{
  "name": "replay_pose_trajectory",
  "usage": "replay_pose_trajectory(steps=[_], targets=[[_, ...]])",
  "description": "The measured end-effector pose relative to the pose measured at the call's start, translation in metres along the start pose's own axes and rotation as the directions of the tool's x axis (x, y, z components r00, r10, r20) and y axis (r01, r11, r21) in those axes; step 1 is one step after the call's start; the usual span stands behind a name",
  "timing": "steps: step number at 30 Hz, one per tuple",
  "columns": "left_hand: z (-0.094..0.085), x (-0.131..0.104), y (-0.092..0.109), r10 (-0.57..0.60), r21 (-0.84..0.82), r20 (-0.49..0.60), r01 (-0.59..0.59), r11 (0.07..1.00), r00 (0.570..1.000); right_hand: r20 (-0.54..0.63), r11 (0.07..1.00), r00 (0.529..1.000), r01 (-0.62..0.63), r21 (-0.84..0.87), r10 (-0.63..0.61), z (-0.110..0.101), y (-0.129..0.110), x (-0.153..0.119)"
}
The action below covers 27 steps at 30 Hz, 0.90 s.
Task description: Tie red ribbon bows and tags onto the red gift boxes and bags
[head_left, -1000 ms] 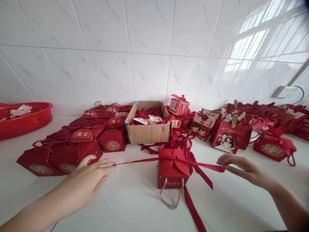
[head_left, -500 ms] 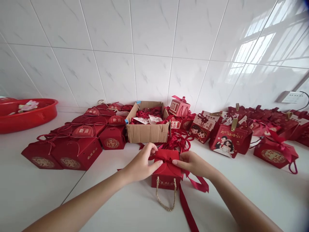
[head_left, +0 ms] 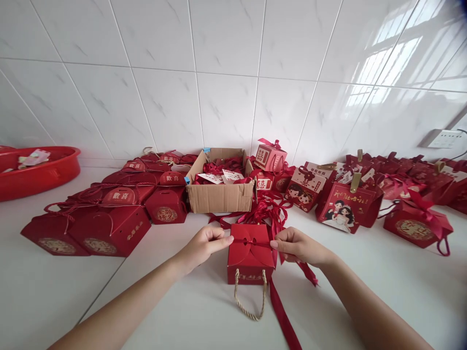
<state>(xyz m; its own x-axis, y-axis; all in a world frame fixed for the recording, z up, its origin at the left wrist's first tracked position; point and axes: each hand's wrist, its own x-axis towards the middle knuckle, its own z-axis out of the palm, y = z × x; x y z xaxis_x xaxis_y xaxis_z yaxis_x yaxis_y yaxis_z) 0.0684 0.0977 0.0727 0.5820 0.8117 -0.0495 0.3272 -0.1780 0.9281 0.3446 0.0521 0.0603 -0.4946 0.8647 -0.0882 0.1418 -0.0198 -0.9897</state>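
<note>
A red gift box (head_left: 251,267) stands at the front centre of the white table, with a rope handle (head_left: 249,311) hanging down its front. Thin red ribbon (head_left: 251,241) crosses its top, with a small knot or loop in the middle. My left hand (head_left: 207,245) pinches the ribbon at the box's left edge. At the right edge, my right hand (head_left: 294,245) pinches the other side of the ribbon. A wide ribbon tail (head_left: 280,313) trails from the box toward the front.
Behind the box is a cardboard carton (head_left: 221,197) of ribbons and cards, with loose ribbon (head_left: 268,209) beside it. Red boxes (head_left: 109,228) crowd the left, and more boxes (head_left: 341,209) the right. A red basin (head_left: 47,170) sits far left.
My hands have moved apart from the middle of the box top to its two sides, drawing the ribbon tight between them. The view has shifted slightly.
</note>
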Motion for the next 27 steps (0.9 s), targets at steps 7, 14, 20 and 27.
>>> replay_pose_trajectory(steps=[7,14,20,27], targets=[[0.004,-0.003,0.0,0.062,-0.011,-0.135,-0.064,0.998,0.989,-0.156,0.972,0.961,0.235,0.019,-0.23,0.011,-0.013,-0.008],[0.01,-0.008,0.033,0.294,0.153,-0.249,-0.262,0.953,0.923,-0.064,0.967,0.965,0.255,0.023,-0.253,0.024,-0.033,-0.006],[0.025,0.003,0.061,0.245,0.056,-0.187,-0.239,0.969,0.951,-0.147,0.954,0.942,0.296,-0.053,-0.3,0.04,-0.036,0.006],[0.035,0.005,0.065,0.362,0.111,-0.245,-0.344,0.932,0.9,-0.364,0.938,0.869,0.345,-0.038,-0.335,0.055,-0.024,0.016]])
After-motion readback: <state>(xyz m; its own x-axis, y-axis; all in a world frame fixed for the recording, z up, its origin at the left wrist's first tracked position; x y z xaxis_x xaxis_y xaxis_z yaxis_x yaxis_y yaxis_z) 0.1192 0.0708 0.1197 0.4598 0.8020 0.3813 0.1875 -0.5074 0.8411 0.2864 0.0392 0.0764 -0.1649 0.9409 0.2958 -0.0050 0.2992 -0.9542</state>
